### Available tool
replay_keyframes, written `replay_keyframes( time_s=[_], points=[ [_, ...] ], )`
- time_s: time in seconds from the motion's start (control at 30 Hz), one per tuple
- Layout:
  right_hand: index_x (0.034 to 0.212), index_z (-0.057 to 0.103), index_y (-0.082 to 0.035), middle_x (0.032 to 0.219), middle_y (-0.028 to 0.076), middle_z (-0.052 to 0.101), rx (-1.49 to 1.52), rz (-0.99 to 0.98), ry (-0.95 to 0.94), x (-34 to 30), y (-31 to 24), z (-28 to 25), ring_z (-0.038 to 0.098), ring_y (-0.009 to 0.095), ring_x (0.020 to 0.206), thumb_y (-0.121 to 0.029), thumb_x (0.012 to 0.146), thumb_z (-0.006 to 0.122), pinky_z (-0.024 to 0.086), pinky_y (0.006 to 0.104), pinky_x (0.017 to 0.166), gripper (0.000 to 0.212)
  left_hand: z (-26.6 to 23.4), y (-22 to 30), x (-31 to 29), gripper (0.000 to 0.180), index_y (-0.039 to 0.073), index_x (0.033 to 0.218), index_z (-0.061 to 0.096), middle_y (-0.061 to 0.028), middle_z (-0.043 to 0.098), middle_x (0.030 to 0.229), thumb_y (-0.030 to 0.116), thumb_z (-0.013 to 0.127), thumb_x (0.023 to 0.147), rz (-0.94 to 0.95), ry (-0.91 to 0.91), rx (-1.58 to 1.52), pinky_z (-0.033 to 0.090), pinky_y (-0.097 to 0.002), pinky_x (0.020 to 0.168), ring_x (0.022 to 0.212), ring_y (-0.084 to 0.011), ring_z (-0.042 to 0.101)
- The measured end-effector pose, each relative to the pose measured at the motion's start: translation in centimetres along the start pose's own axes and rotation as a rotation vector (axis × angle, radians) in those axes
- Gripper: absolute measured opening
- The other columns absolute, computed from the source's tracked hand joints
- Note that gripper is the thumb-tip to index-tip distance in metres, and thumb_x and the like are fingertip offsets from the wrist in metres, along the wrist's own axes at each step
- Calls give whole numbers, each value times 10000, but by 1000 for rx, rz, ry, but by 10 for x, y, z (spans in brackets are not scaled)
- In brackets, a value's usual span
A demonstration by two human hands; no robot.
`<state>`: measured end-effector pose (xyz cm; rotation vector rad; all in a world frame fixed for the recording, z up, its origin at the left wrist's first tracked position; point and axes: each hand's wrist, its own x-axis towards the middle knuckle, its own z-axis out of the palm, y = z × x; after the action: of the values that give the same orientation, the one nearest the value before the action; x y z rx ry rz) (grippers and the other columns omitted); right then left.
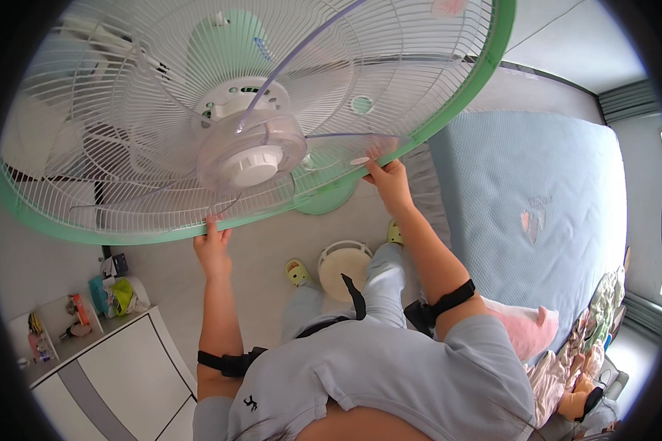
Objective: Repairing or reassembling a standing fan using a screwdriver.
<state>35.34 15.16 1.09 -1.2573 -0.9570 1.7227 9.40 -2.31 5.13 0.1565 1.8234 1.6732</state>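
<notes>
In the head view, the fan (251, 132) fills the space above and ahead of the fingers, its face tipped toward the person, which seems to suit a hold from the near edge. The left hand (213, 251) has its fingers narrowed on the green rim (110, 235), and the right hand (391, 185) pinches the same rim further right, a little higher; how far the right fingertips reach around it I cannot tell. Gripping two points well apart probably keeps the broad ring from twisting, and the edge hold leaves the knob (256, 166), above and between the fingers, untouched. A green base (329, 202) shows just below the rim, left of the right fingers. The stool (346, 268) stands below and between both sets of fingers, the bed (522, 184) spreads right of the right ones, and the cabinet (121, 371) lies below the left ones
</notes>
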Motion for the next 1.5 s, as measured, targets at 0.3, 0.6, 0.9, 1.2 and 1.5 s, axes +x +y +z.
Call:
replay_keyframes(
  time_s=[0.3, 0.6, 0.9, 1.2, 1.5],
  points=[
    [902, 523, -28, 868, 62, 572, 111, 201, -128, -4, 24, 20, 537, 116, 768, -111, 758, 542, 454, 240, 677, 168, 17, -5, -9, 281, -32, 977, 431, -105, 486, 960, 174, 499, 798, -61, -17, 6, 452, -292, 768, 895, -173, 504],
    [879, 534, -15, 826, 67, 583, 101, 140, -116, -6, 30, 23, 540, 124, 754, -108, 759, 541, 448, 241, 651, 152, 14, -4, -9, 278, -24, 977, 434, -109, 487, 975, 178, 500, 798, -53, -20, 23, 445, -309, 770, 911, -183, 502],
    [954, 511, -7, 925, 70, 550, 150, 214, -148, -7, 35, 22, 510, 121, 852, -171, 773, 525, 419, 237, 729, 244, 18, -21, -8, 347, -9, 1029, 405, -93, 468, 1013, 252, 475, 811, -108, -69, -145, 419, -301, 798, 946, -191, 484],
    [971, 503, -17, 944, 58, 540, 152, 230, -184, -7, 38, 20, 501, 113, 864, -201, 773, 531, 409, 230, 744, 271, 21, -27, -6, 427, -23, 1099, 349, -116, 438, 1082, 273, 466, 813, -162, -139, -100, 387, -306, 846, 998, -206, 454],
    [988, 473, -46, 954, 34, 535, 112, 216, -140, -4, 40, 13, 487, 108, 882, -199, 747, 574, 390, 245, 768, 303, 14, -28, -3, 510, -4, 1180, 253, -122, 372, 1152, 252, 485, 804, -180, -161, -123, 318, -331, 905, 1085, -223, 368]
  ],
)
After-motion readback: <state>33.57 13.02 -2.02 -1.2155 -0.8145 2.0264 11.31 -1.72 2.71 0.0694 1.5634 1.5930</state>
